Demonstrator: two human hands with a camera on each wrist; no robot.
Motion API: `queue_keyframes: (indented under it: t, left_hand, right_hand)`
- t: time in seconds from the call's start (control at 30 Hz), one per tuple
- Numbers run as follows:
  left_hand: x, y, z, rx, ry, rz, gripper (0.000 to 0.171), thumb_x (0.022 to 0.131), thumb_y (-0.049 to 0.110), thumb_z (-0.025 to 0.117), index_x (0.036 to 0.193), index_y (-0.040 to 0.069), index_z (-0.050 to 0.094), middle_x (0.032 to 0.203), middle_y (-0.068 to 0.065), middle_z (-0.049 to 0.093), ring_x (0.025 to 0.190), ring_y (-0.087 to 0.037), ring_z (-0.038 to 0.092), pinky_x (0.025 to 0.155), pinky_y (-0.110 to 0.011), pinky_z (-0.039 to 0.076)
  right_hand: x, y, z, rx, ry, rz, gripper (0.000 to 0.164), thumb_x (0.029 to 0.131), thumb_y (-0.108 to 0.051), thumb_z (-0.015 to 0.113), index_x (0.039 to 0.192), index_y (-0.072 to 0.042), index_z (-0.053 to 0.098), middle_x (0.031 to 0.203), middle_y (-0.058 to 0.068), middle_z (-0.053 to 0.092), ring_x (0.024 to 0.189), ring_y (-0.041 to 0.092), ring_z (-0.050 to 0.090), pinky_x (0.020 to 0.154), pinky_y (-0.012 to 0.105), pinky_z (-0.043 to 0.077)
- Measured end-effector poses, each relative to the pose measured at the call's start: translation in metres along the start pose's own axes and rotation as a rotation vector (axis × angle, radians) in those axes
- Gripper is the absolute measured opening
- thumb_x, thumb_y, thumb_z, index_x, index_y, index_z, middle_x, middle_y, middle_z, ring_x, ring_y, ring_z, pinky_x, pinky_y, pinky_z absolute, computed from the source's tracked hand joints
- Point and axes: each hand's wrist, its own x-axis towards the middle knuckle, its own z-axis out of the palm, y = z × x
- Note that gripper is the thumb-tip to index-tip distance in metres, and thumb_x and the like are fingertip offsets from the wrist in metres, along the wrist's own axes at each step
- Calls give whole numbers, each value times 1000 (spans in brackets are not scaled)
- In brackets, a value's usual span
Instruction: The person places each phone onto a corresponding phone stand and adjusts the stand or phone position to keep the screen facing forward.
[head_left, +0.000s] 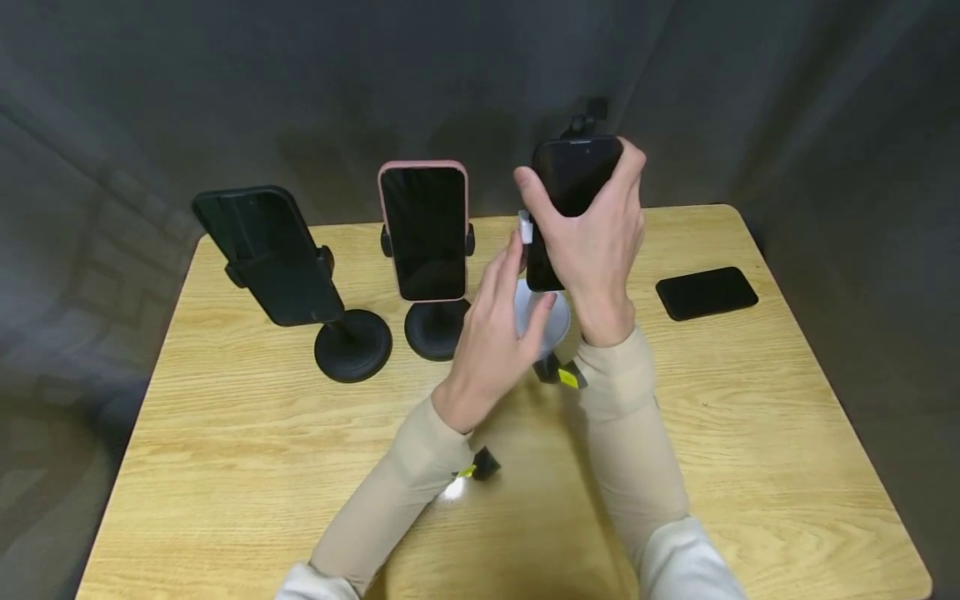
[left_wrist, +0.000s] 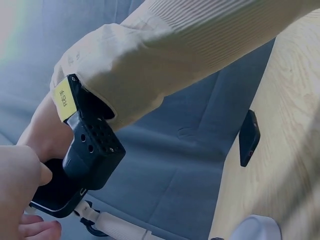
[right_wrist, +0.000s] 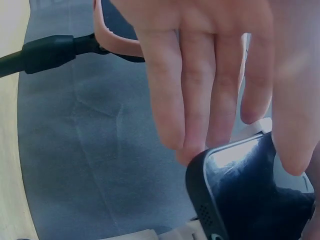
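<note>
My right hand (head_left: pixel 600 225) grips a black smartphone (head_left: pixel 573 175) from the front, thumb at its left edge and fingers round its right edge. The phone stands upright at a white phone stand, whose white clamp arm (head_left: pixel 526 227) shows at the phone's left side. Beside that arm is my left hand (head_left: pixel 491 321), its fingers straight and their tips at the clamp, thumb held apart below the phone. In the right wrist view the left fingers (right_wrist: pixel 197 85) reach down to the phone's edge. The stand's round base (head_left: pixel 555 321) is partly hidden by the left thumb.
To the left, a dark phone (head_left: pixel 262 250) sits tilted in a black stand (head_left: pixel 352 346). Next to it a pink-cased phone (head_left: pixel 427 233) stands in another black stand (head_left: pixel 435 331). One more black phone (head_left: pixel 707 293) lies flat on the wooden table (head_left: pixel 750 433) at right. Grey curtain hangs behind.
</note>
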Motion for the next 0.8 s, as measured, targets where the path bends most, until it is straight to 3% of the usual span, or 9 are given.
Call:
queue_keyframes:
  t: [0.27, 0.53, 0.8]
  left_hand:
    - [-15, -11, -3, 4, -75, -24, 64, 92, 28, 57, 144, -1, 35, 131, -15, 50, 112, -20, 53, 94, -30, 47]
    - [-33, -22, -3, 47, -160, -14, 61, 93, 29, 57, 142, -1, 38, 129, -14, 53, 109, -19, 53, 91, -30, 48]
    - [-46, -31, -2, 63, -194, -40, 59, 93, 30, 57, 140, -1, 40, 124, -12, 54, 106, -18, 53, 89, -30, 49]
  right_hand:
    - [-12, 15, 1, 142, 6, -80, 85, 70, -55, 71, 137, -13, 40, 124, 0, 53, 103, 11, 51, 85, 34, 43]
    - [-30, 10, -10, 273, -18, -189, 78, 73, -26, 75, 134, 7, 38, 128, 18, 49, 112, 18, 46, 100, 34, 37]
    - [-39, 22, -6, 329, 29, -277, 83, 73, -18, 72, 137, 15, 31, 138, 27, 40, 127, 15, 36, 110, 34, 26]
